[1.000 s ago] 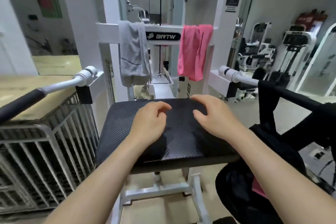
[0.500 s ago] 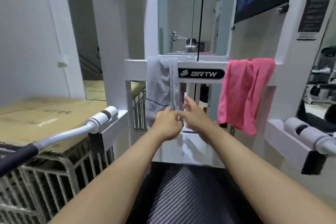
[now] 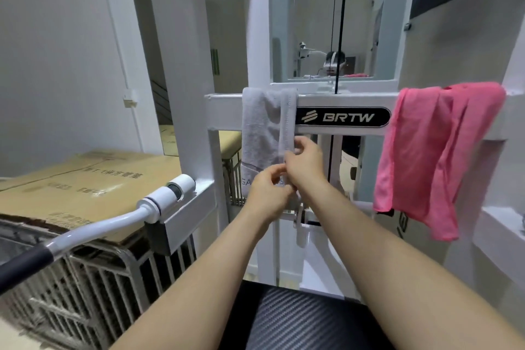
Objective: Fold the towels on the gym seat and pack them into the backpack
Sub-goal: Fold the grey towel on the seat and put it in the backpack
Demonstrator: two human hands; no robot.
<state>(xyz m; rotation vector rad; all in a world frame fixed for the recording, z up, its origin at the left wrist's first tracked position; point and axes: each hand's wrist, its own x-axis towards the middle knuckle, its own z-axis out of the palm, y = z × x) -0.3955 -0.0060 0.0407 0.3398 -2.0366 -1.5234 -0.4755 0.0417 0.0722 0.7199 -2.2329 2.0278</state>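
Observation:
A grey towel (image 3: pixel 260 128) hangs over the white crossbar (image 3: pixel 224 101) of the gym machine, left of the BRTW label. My left hand (image 3: pixel 268 194) grips its lower edge with curled fingers. Just above and to the right, my right hand (image 3: pixel 305 163) pinches the towel's folded right strip. A pink towel (image 3: pixel 431 150) hangs over the same bar at the right, untouched. The black ribbed gym seat (image 3: pixel 301 318) shows at the bottom, between my forearms. The backpack is out of view.
A white padded lever arm with a black grip (image 3: pixel 93 229) juts out at the left. Behind it, cardboard boxes (image 3: pixel 85 182) lie on a metal wire cage (image 3: pixel 99 278). The machine's white frame and cable (image 3: pixel 341 23) rise straight ahead.
My hands left the seat and rose to the grey towel on the bar. Since half a second ago both have closed on its lower part, and the view has moved closer.

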